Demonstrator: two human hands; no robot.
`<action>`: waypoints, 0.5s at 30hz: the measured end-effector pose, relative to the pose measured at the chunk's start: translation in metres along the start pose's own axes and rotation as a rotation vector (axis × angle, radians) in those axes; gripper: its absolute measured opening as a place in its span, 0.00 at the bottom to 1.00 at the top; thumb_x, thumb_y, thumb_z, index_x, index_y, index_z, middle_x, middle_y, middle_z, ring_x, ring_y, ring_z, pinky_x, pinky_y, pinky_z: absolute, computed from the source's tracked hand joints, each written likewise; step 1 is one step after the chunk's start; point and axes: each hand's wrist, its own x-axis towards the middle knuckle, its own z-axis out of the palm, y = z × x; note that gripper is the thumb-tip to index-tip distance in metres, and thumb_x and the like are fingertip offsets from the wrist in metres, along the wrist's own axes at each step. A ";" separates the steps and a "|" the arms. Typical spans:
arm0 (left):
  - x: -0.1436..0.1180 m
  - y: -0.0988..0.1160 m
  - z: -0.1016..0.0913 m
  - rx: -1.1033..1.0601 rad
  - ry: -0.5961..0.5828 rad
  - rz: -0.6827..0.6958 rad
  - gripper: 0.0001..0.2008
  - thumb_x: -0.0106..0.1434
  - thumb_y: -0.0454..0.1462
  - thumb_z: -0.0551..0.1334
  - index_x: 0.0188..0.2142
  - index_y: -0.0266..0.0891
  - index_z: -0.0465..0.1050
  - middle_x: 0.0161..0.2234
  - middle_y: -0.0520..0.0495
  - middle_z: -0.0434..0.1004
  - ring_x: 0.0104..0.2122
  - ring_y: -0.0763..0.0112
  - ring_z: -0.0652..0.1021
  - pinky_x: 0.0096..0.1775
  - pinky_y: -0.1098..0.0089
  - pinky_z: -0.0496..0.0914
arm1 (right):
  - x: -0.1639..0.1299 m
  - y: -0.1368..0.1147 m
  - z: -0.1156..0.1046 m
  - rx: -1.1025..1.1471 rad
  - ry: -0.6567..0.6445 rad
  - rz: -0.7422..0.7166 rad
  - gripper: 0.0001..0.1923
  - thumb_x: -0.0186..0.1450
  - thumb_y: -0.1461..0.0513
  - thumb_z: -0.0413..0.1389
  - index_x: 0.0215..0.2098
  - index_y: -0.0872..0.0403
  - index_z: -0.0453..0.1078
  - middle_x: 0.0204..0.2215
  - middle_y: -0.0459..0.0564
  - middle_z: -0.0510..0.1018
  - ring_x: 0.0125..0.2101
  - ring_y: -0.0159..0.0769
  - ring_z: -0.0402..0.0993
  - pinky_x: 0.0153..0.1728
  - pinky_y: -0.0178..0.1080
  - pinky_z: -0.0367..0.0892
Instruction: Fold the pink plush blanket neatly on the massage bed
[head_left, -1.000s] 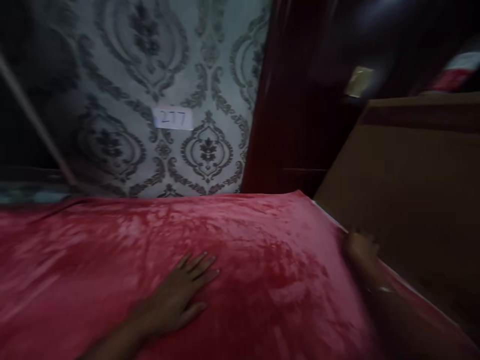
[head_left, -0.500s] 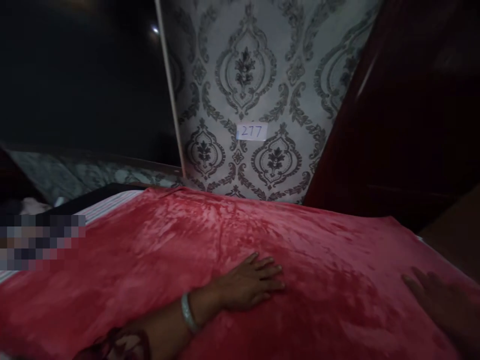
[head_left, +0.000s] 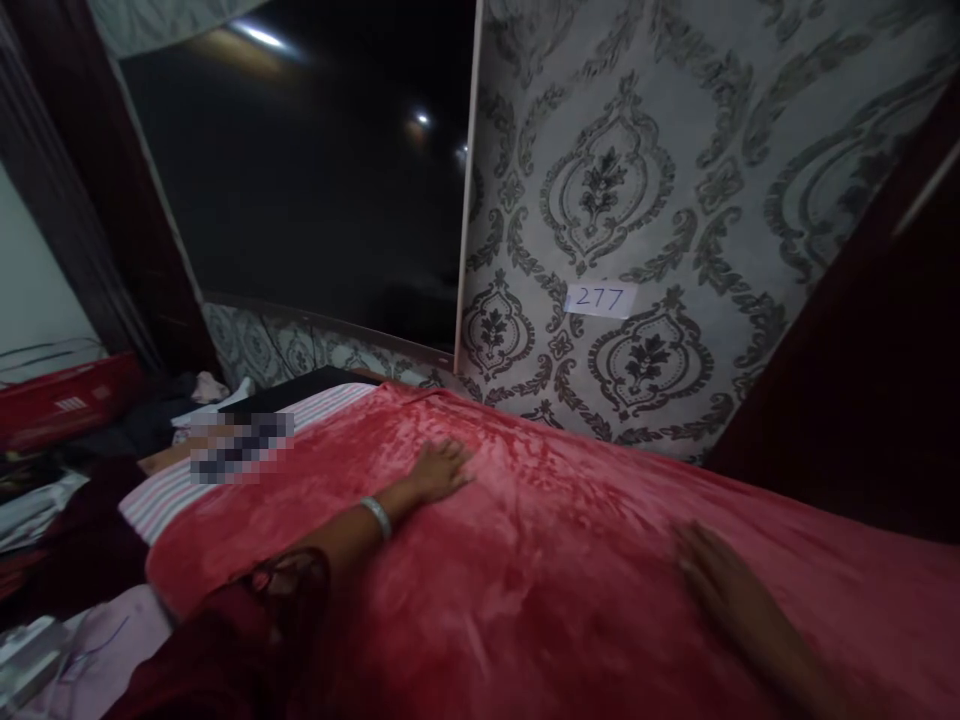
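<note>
on the bed, the red blanket (head_left: 540, 590) lies spread wide under both your hands, its long run going from the striped sheet (head_left: 176, 480) at your left toward the dark wardrobe at your right. behind it stands the patterned wall (head_left: 675, 150) with a small tag (head_left: 600, 298) reading 277. your left hand (head_left: 439, 470) lies open and flat on the blanket near its far edge, a bangle (head_left: 377, 516) at the wrist. your right hand (head_left: 712, 580) is blurred but looks open, palm down on the blanket, nearer to you and well apart from the left.
</note>
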 end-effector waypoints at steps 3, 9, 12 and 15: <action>0.008 -0.064 -0.012 0.032 0.024 -0.171 0.31 0.71 0.51 0.46 0.69 0.44 0.55 0.71 0.35 0.49 0.70 0.44 0.52 0.63 0.34 0.44 | 0.011 -0.018 0.046 0.071 -0.024 -0.067 0.31 0.68 0.47 0.42 0.60 0.52 0.70 0.61 0.56 0.72 0.62 0.51 0.66 0.63 0.57 0.61; 0.045 -0.142 -0.024 0.049 0.029 -0.233 0.30 0.71 0.50 0.45 0.69 0.46 0.55 0.71 0.40 0.51 0.70 0.51 0.53 0.64 0.40 0.48 | -0.007 -0.013 0.064 0.138 0.030 -0.048 0.30 0.68 0.46 0.44 0.63 0.46 0.67 0.61 0.51 0.72 0.61 0.53 0.67 0.62 0.60 0.63; 0.078 -0.165 -0.031 0.054 0.061 -0.267 0.30 0.71 0.49 0.45 0.69 0.46 0.55 0.70 0.41 0.54 0.69 0.51 0.56 0.64 0.42 0.51 | -0.012 -0.003 0.067 0.180 0.034 -0.021 0.31 0.67 0.46 0.44 0.65 0.43 0.65 0.60 0.49 0.73 0.60 0.54 0.68 0.60 0.59 0.66; 0.110 -0.186 -0.042 0.055 0.123 -0.372 0.33 0.70 0.48 0.47 0.70 0.39 0.51 0.71 0.34 0.51 0.68 0.47 0.58 0.62 0.47 0.59 | -0.016 0.003 0.073 0.228 0.014 0.014 0.33 0.67 0.47 0.44 0.69 0.40 0.58 0.61 0.48 0.71 0.59 0.54 0.69 0.58 0.58 0.70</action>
